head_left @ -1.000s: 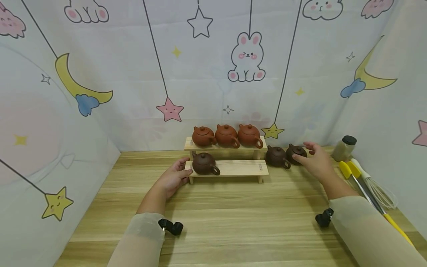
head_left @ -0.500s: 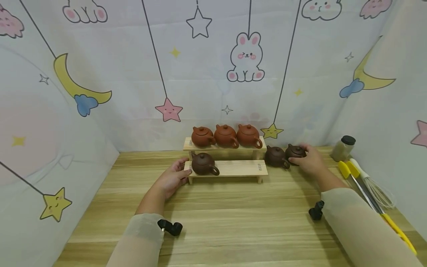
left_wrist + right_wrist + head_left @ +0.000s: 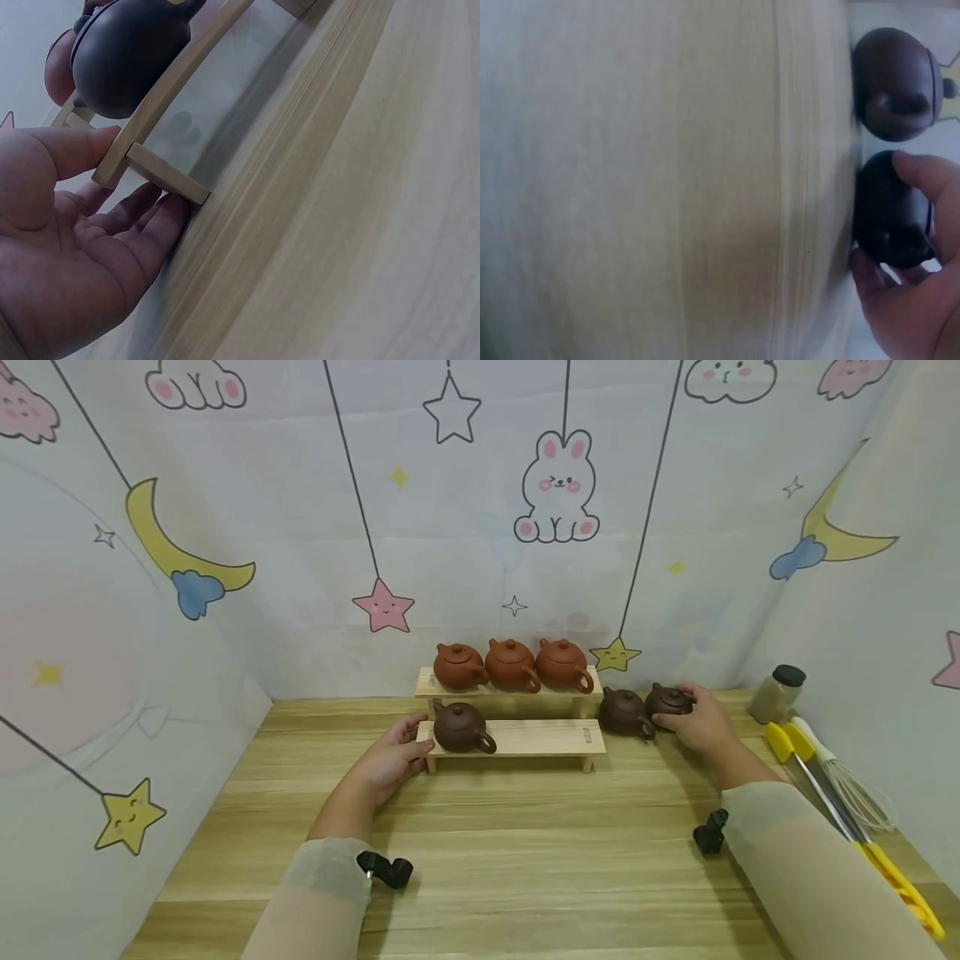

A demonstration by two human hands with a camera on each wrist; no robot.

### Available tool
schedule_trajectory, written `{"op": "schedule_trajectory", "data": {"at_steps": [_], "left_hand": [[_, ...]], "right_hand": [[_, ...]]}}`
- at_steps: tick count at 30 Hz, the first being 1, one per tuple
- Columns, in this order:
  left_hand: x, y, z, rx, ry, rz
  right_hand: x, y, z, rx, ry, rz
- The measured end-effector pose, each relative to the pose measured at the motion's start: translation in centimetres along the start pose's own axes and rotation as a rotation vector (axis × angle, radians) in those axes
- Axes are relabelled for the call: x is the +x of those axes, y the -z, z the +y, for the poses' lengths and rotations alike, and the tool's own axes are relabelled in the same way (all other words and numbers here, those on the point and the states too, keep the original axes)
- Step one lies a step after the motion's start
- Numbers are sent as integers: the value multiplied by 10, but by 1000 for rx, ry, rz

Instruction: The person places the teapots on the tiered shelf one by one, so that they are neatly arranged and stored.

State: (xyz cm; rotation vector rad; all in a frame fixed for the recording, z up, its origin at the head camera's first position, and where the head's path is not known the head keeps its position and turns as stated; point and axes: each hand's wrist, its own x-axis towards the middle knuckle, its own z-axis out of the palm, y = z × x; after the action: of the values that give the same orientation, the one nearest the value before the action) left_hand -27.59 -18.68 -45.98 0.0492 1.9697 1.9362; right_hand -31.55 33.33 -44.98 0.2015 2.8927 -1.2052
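Observation:
At the left end of the two-tier wooden stand [image 3: 543, 739], my left hand [image 3: 390, 756] grips the lower board. In the left wrist view, the thumb [image 3: 82, 150] presses the board's edge and other fingers curl beside the leg. A dark brown teapot [image 3: 459, 727] sits on that board near the hand. My right hand [image 3: 701, 722] holds another dark teapot [image 3: 889, 214] at the stand's right, thumb on one side and fingers round the other. A third dark teapot [image 3: 622, 712] stands on the table just left of it. Three reddish-brown teapots [image 3: 510, 665] line the upper board.
Along the right side of the wood-grain table [image 3: 525, 860] are a lidded jar [image 3: 776, 695], yellow-tipped tongs [image 3: 813, 789] and a white-handled whisk [image 3: 855, 785]. A patterned curtain [image 3: 300, 568] hangs close behind the stand.
My right hand has come in from the right and closed round the outer dark teapot. The left hand has stayed at the stand's end, and the teapots stand where they were.

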Motion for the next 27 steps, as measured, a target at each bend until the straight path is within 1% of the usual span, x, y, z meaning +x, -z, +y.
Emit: {"op": "schedule_trajectory", "data": {"at_steps": [5, 11, 16, 21, 23, 27], "left_hand": [[0, 0, -1, -1, 0, 2], [2, 1, -2, 3, 2, -2], [2, 1, -1, -1, 7, 1], [2, 1, 0, 0, 10, 2], [2, 1, -1, -3, 9, 1], [2, 1, -1, -8, 6, -1]], "right_hand": [[-2, 1, 1, 6, 7, 5], [-14, 7, -2, 93, 10, 28], [-31, 14, -14, 124, 9, 50], [-53, 14, -32, 111, 52, 81], [-64, 13, -40, 94, 63, 69], [-83, 8, -53, 61, 103, 12]]}}
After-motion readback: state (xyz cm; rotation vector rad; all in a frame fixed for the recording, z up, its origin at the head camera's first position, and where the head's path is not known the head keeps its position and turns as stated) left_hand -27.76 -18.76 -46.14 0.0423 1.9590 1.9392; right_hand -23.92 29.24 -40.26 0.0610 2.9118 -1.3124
